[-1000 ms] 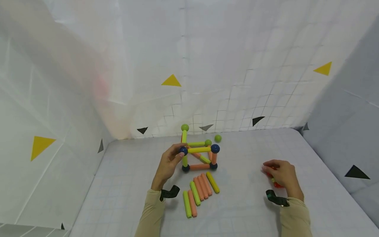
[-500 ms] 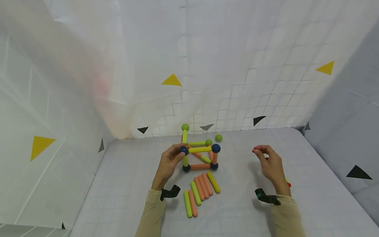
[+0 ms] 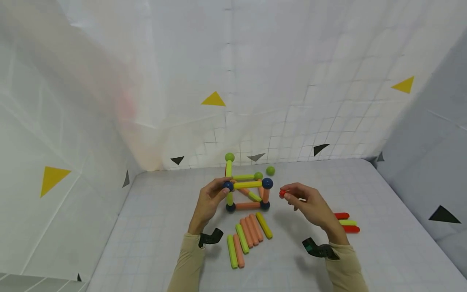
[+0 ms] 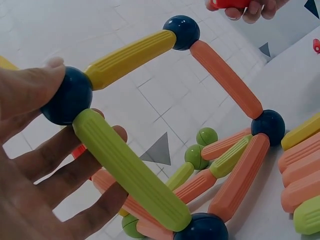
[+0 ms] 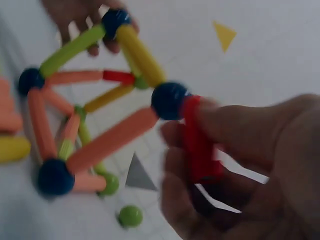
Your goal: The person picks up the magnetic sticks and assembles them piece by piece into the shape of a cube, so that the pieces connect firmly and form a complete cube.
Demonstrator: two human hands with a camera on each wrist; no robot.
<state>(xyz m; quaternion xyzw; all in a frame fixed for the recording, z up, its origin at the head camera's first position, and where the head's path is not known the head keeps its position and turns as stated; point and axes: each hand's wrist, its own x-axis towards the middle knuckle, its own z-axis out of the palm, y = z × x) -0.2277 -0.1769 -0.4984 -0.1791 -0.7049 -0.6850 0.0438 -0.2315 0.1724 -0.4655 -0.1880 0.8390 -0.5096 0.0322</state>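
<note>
A frame of magnetic sticks and balls stands on the table, with navy balls at the corners of its near square. My left hand (image 3: 208,205) pinches the upper left navy ball (image 4: 70,96) between thumb and fingers. From that ball run a yellow stick (image 3: 248,185) and a lime stick (image 4: 131,170). Just right of the frame, my right hand (image 3: 311,205) holds a short red stick (image 5: 200,145) above the table. The stick is a little apart from the upper right navy ball (image 3: 267,183), though they overlap in the right wrist view.
A loose green ball (image 3: 270,170) lies behind the frame. In front of it, several lime, orange and yellow sticks (image 3: 249,231) lie side by side. Two red sticks and a lime stick (image 3: 347,222) lie beyond the right wrist. White sheet walls (image 3: 204,134) enclose the table.
My right hand has picked up a red stick from the small group at the right and carried it left to beside the frame. The left hand stays on its ball.
</note>
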